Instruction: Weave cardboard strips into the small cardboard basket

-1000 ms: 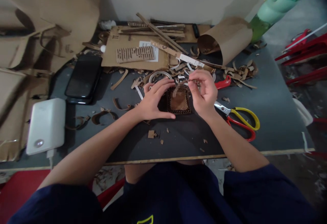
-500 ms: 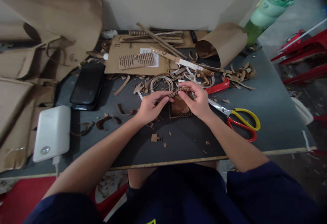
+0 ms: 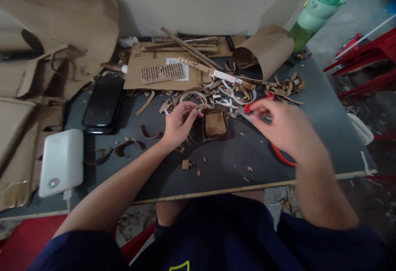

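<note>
Between its thumb and fingers, my left hand [image 3: 180,123] pinches a small corrugated cardboard strip [image 3: 204,107], just above a square cardboard frame [image 3: 215,123] lying on the dark table. My right hand [image 3: 280,124] is over the scissors and a red-handled tool [image 3: 246,108], blurred by motion. Its thumb and fingers are apart, with nothing seen held between them. The silver scissor blades [image 3: 244,115] show left of the right hand, and a red scissor handle [image 3: 283,155] shows below it.
Cardboard scraps [image 3: 286,87] and white paper rings [image 3: 193,97] lie behind the hands. A black phone [image 3: 103,102] and white power bank [image 3: 62,161] are at left. A cardboard roll [image 3: 272,50] and green bottle [image 3: 317,13] stand back right.
My right hand has let go of the corrugated strip and moved right, over the scissors. My left hand keeps the strip, and the square frame is now uncovered.
</note>
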Available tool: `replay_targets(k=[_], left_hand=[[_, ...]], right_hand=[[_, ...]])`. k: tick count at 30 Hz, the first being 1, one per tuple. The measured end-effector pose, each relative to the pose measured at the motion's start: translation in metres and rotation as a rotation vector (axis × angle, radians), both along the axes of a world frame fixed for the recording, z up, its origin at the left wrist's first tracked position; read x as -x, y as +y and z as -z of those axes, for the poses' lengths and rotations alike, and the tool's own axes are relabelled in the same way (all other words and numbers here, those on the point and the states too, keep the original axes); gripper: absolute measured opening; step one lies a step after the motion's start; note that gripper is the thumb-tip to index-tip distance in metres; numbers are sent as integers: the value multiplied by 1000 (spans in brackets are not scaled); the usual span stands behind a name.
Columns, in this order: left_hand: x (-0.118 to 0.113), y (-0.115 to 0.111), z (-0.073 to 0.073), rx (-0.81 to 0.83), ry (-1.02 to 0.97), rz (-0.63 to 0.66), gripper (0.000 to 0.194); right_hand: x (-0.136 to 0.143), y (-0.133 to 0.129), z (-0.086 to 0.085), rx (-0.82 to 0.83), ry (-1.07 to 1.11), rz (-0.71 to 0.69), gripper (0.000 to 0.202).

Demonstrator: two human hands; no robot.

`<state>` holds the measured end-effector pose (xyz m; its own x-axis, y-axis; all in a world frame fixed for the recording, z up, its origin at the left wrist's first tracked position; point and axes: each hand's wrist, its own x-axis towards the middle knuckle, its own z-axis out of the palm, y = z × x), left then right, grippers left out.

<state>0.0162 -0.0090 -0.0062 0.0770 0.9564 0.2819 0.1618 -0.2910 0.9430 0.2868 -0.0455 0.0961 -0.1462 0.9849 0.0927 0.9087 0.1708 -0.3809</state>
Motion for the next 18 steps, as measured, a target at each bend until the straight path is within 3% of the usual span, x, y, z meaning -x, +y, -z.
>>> replay_targets(k=[3, 5, 6, 9, 12, 15, 18], left_hand=[[0, 1, 1, -3, -23, 1, 33], [0, 2, 3, 6, -22, 5, 33], [0, 2, 4, 12, -26, 12, 33], [-4, 1, 4, 32, -76, 34, 37], [-9, -3, -1, 74, -145, 61, 39], [-12, -8, -9, 135, -189, 87, 40], [-13, -11, -14, 159, -206, 88, 38]], right_hand=[[-58, -30, -2, 295, -429, 120, 19], [-86, -42, 9, 482, -533, 129, 24], [-95, -45, 15, 497, -517, 106, 29], [-100, -49, 30, 439, -418, 123, 45], [-93, -51, 35, 420, -451, 176, 54], [-92, -56, 31, 452, -416, 209, 39], [-95, -63, 25, 449, -200, 311, 22]])
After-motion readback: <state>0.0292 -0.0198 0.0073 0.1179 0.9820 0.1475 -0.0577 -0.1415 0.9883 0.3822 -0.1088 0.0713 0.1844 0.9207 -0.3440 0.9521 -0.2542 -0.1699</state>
